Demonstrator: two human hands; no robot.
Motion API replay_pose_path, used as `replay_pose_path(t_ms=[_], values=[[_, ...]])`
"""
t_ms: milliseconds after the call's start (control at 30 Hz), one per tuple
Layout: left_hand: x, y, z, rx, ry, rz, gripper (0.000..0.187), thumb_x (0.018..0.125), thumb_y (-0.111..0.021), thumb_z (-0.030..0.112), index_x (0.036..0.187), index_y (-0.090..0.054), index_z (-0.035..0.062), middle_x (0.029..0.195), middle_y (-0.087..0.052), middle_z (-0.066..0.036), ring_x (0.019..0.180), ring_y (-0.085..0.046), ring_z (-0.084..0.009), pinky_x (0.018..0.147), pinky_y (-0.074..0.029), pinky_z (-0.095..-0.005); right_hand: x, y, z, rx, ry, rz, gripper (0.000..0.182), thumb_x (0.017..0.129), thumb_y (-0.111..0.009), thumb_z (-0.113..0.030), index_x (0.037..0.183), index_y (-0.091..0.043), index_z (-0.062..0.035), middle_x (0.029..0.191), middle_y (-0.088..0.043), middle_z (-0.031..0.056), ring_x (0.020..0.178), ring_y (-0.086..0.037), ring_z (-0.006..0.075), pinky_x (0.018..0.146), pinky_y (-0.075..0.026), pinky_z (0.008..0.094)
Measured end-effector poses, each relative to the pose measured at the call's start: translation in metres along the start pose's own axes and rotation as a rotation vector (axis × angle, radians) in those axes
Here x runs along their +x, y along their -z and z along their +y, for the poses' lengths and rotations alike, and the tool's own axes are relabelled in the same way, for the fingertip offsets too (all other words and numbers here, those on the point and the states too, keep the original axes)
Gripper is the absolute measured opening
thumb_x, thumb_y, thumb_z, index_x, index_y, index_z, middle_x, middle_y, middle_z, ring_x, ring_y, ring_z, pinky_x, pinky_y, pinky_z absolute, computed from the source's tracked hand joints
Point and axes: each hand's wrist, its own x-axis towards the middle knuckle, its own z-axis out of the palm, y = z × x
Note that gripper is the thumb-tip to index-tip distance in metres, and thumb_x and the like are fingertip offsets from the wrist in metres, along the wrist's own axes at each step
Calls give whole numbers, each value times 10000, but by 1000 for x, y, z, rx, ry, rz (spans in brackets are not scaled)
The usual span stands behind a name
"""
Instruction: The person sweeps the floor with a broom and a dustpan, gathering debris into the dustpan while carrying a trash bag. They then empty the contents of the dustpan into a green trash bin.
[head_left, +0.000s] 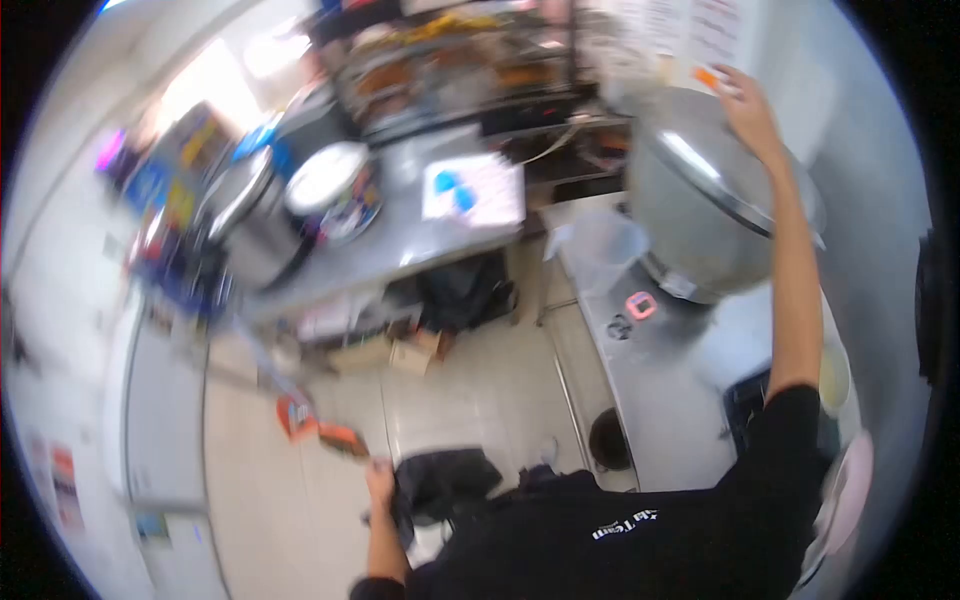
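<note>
My right hand [745, 110] is raised at the upper right, above the domed lid of a big metal pot [690, 200]. Its fingers are closed on a small orange and white thing [708, 78], too blurred to name. Low in the view, my left hand [380, 483] is closed at the edge of a black bag [450, 483], which hangs beside it. An orange-brown brush head [343, 440] shows just beyond that hand, near an orange dustpan [295, 415] on the floor.
The pot stands on a steel counter [655, 400] with a clear plastic jug [605, 250] and a pink-rimmed timer [640, 305]. Across the tiled floor, a steel table [400, 235] bears a white-lidded bucket [330, 185], a metal container [250, 220] and papers [490, 190]. Boxes lie beneath.
</note>
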Motion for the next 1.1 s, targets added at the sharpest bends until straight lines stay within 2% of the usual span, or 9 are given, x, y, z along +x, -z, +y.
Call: replay_pose_path(t_ms=[100, 233, 400, 433, 467, 600, 800, 967, 1100], values=[[-6, 34, 15, -100, 15, 164, 284, 813, -598, 257, 936, -604, 2, 898, -615, -238, 880, -583, -371, 778, -451, -414, -59, -21, -151, 444, -143, -276, 362, 908, -517, -244, 1185, -536, -12, 1053, -596, 64, 939, -539, 142, 839, -405, 263], [-37, 101, 13, -306, -60, 423, 203, 822, -617, 225, 905, -604, 39, 641, -550, -90, 600, -495, -159, 574, -420, -311, -207, -120, -294, 920, -269, -937, 246, 885, -533, -165, 1105, -568, -61, 1019, -571, 45, 780, -519, 96, 700, -434, 233], [-132, 192, -48, 140, 70, 311, 282, 810, -607, 260, 973, -566, 33, 748, -602, -191, 718, -583, -338, 663, -458, -416, -496, -281, -285, 199, 243, -1771, 455, 781, -594, -203, 1200, -513, -44, 1003, -622, 197, 894, -612, 299, 807, -468, 393], [-157, 201, -76, 176, 140, 295, 293, 807, -603, 269, 972, -558, 31, 764, -607, -199, 743, -583, -363, 679, -458, -440, -558, -295, -262, 426, 136, -1856, 401, 796, -561, -214, 1161, -544, -49, 863, -636, 164, 801, -620, 260, 698, -498, 377], [-182, 204, -104, 205, 206, 276, 305, 803, -599, 279, 971, -549, 29, 781, -612, -207, 769, -583, -389, 694, -458, -463, -566, -257, -286, 385, -470, -1983, 323, 828, -523, -250, 1082, -574, -57, 734, -607, 117, 714, -606, 215, 570, -500, 341], [-309, 197, -248, 206, 644, 248, 339, 772, -618, 299, 962, -566, 22, 856, -626, -229, 864, -589, -397, 755, -465, -455, -700, -235, -208, -42, -746, -2326, 277, 878, -474, -297, 1036, -557, -85, 889, -609, 88, 752, -584, 213, 645, -500, 390], [-445, 150, -322, -43, 1154, 390, 328, 765, -587, 293, 938, -591, 15, 917, -626, -239, 912, -595, -383, 811, -470, -456, -636, -272, -327, -31, -457, -2469, 391, 873, -510, -374, 1188, -488, -144, 1042, -581, 108, 927, -563, 248, 792, -457, 437], [-447, 127, -284, -115, 1180, 248, 338, 753, -551, 274, 985, -600, 33, 979, -620, -233, 961, -587, -378, 868, -461, -449, -543, -433, -425, 320, -473, -1971, 264, 892, -494, -246, 1121, -529, -119, 786, -577, 64, 587, -536, 151, 488, -447, 290], [-417, 122, -292, -165, 1165, 157, 312, 736, -591, 285, 948, -604, 56, 927, -639, -193, 908, -601, -358, 804, -476, -419, -475, -494, -566, 590, -424, -1796, 242, 900, -481, -203, 1104, -540, -87, 740, -536, 33, 553, -495, 98, 447, -392, 236]])
